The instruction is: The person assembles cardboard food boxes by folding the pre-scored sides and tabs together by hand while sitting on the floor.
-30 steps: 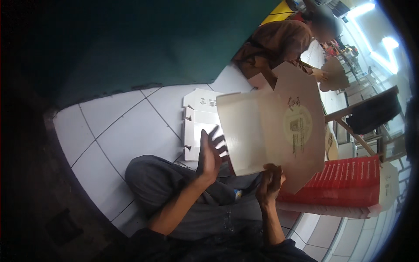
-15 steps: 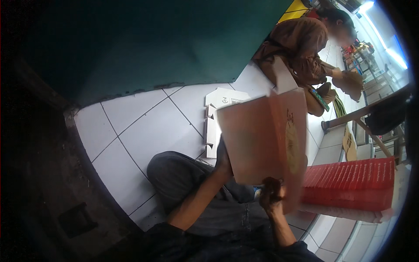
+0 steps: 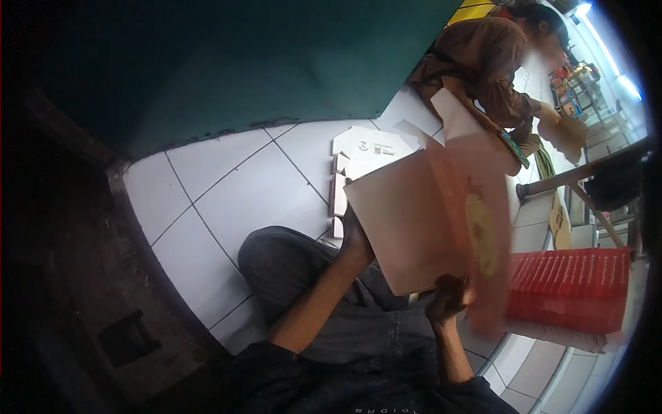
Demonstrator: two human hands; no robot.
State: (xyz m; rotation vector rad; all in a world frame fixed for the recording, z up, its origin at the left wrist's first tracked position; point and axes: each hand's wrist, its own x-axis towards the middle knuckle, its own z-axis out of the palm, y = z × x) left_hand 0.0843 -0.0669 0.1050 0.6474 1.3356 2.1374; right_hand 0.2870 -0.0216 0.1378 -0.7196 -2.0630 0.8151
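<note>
In front of me is a partly folded cardboard box (image 3: 410, 221), its pale brownish panel tilted up above my lap. Its right-hand flap, pinkish red with a yellow oval print, is smeared by motion. My left hand (image 3: 355, 238) grips the box's left edge, its fingers partly hidden behind the panel. At the lower right corner, my right hand (image 3: 447, 300) is closed on the cardboard edge. Beyond the box, a flat white die-cut cardboard sheet (image 3: 372, 148) with notched tabs lies on the tiles, partly covered by the box.
A stack of red folded cartons (image 3: 569, 290) stands at my right. A dark green panel (image 3: 227, 69) fills the far left. Another person (image 3: 476, 58) in brown sits at the far right, handling a brown piece. A metal frame leg (image 3: 586, 169) stands behind the stack.
The box has shifted slightly right in the picture, and its printed flap has swung outward to the right. Both hands keep their hold. The other person's brown piece has moved a little.
</note>
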